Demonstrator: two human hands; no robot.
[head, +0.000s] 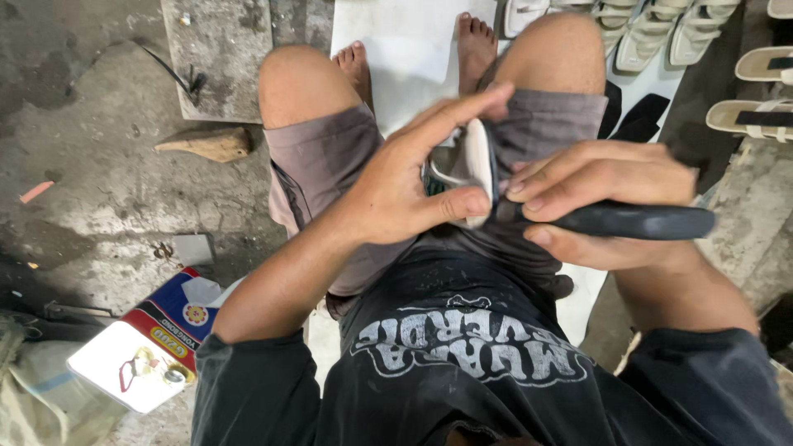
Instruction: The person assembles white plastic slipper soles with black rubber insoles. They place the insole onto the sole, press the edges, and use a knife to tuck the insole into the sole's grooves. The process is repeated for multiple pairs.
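Note:
I sit with my knees apart, looking down at my lap. My left hand (405,177) grips a white sandal (475,165) held on edge, thumb pressed on its near side and forefinger stretched over the top. My right hand (599,198) is closed around a dark, long-handled tool (636,221) whose front end meets the sandal's sole edge. The tool's tip is hidden between my fingers and the sandal.
Several finished white sandals (661,33) lie in rows at the upper right. A white sheet (396,49) lies under my bare feet. A wooden shoe last (211,144) and a concrete slab (216,54) sit at left; an open glue tin (144,351) at lower left.

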